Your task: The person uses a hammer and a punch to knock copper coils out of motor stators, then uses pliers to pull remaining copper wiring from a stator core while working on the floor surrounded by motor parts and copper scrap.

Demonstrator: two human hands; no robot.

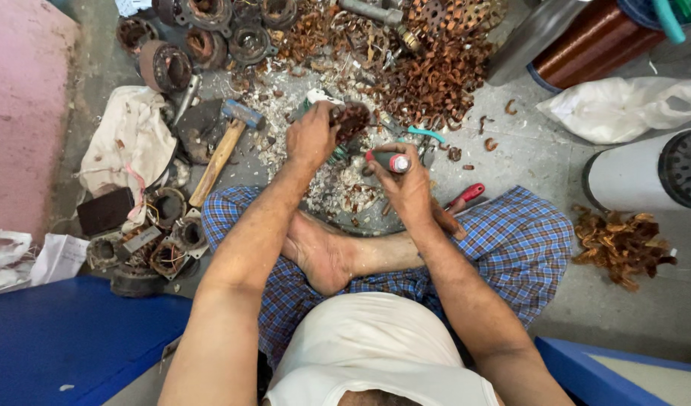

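I sit cross-legged on a concrete floor. My left hand (312, 135) grips a dark, rusty motor part packed with copper winding (352, 119), held just above the floor. My right hand (407, 180) is closed around a tool with a red and grey handle (396, 162), its tip pointing toward that part. A heap of pale scraps and copper bits (338, 188) lies under both hands, in front of my bare foot (323, 259).
A wooden-handled hammer (221, 150) lies to the left beside a dirty cloth (131, 139). Rusty motor stators (168, 68) and cut copper coils (435, 75) fill the top. Red-handled pliers (466, 197), a white cylinder (646, 169), a copper wire spool (586, 41) and a plastic bag (624, 109) sit right.
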